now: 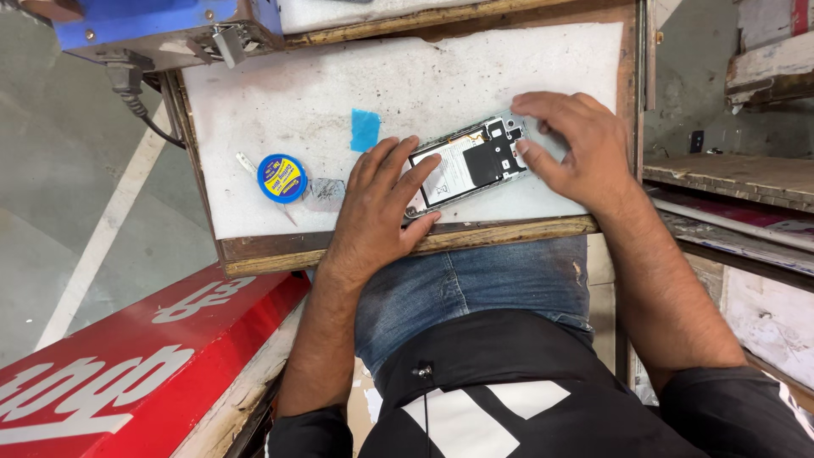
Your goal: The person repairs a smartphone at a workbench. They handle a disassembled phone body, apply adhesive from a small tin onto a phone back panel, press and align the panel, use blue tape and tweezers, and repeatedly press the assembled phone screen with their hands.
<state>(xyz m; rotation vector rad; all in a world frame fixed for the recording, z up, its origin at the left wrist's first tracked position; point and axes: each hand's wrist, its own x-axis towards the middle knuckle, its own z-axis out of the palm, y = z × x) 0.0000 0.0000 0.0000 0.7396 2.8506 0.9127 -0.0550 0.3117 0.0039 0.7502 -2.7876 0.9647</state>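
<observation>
A round blue tin with a yellow label [281, 178] is lying left of the left hand [379, 203]; a red sign with white lettering [127, 365] is sitting lower left.

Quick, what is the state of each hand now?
Left hand: open, fingers flat on the opened phone.
Right hand: open, pressing the phone's top end.

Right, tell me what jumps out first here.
An opened smartphone with bare white battery and black board lies on the white foam mat, pinned by the left hand and right hand. Left of them sits a round blue-and-yellow solder wick spool, beside a blue tape scrap.
</observation>
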